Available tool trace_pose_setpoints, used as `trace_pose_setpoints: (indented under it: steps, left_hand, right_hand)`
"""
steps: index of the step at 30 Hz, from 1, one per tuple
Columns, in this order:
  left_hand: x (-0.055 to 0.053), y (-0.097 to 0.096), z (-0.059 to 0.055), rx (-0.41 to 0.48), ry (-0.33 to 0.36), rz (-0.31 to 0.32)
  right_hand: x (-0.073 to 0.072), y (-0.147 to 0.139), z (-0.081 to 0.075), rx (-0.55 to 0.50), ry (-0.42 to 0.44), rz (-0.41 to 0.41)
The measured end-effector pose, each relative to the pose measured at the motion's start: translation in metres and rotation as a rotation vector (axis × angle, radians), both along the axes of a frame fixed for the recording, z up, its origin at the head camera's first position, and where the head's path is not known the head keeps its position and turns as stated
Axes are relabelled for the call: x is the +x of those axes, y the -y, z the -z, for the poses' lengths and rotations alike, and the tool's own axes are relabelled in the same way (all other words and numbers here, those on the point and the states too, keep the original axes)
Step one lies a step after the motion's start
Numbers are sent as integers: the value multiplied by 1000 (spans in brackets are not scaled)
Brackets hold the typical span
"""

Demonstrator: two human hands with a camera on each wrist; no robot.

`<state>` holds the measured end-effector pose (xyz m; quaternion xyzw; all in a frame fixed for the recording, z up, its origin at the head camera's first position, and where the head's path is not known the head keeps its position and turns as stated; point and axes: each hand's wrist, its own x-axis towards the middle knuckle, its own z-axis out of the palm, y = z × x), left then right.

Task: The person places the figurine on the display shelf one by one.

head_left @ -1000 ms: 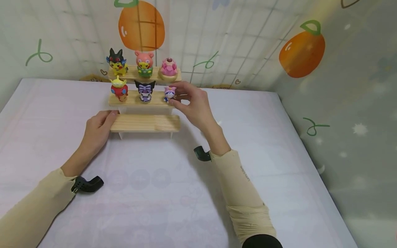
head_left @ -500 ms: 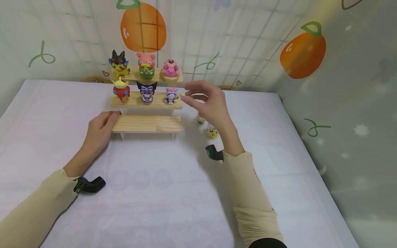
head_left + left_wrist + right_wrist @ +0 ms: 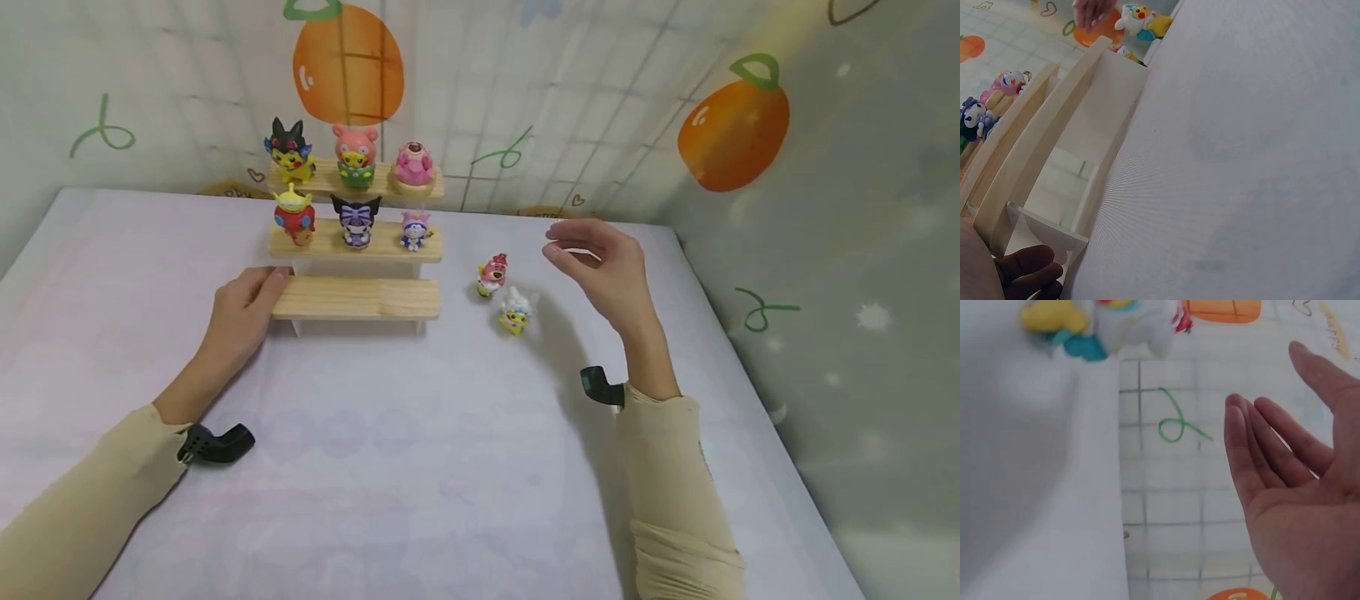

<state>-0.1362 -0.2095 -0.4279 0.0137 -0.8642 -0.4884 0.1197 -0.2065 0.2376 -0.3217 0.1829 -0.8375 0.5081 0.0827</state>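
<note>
A three-tier wooden display stand [image 3: 356, 298] stands at the back left of the table. My left hand [image 3: 238, 307] grips the left end of its lowest step, thumb on top and fingers beneath in the left wrist view. On the middle step are a red-and-blue figurine [image 3: 295, 218], a black-eared purple figurine [image 3: 356, 223] and a small pink-hatted blue figurine [image 3: 414, 232]. My right hand [image 3: 606, 268] hovers right of the stand, holding nothing, fingers extended and thumb apart. Nearest it, a white-hooded yellow figurine [image 3: 516, 312] and a red-and-pink figurine [image 3: 492, 276] stand on the table.
The top step carries a black-hooded yellow figurine [image 3: 289, 152], a pink-hooded yellow figurine [image 3: 356, 156] and a pink figurine [image 3: 414, 167]. A white cloth [image 3: 420, 467] covers the table. Behind it hangs a curtain [image 3: 585, 108] printed with oranges.
My right hand has let go of the small pink-hatted blue figurine and moved right, uncovering the two figurines on the table. My left hand keeps its grip on the stand.
</note>
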Motion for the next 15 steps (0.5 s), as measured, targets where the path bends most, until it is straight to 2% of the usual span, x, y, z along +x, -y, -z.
trace_pose_setpoints:
  steps: [6,12,15]
  left_hand:
    - [1,1,0,0,14,-2]
    - [3,0,-1,-9,2,4]
    - [2,-1,-2,-4,-3,12]
  right_hand:
    - [-7,-19,17,29,122,-124]
    - [-11,-25,32,175,264,-265]
    - [-12,-26,40,225,324,-305]
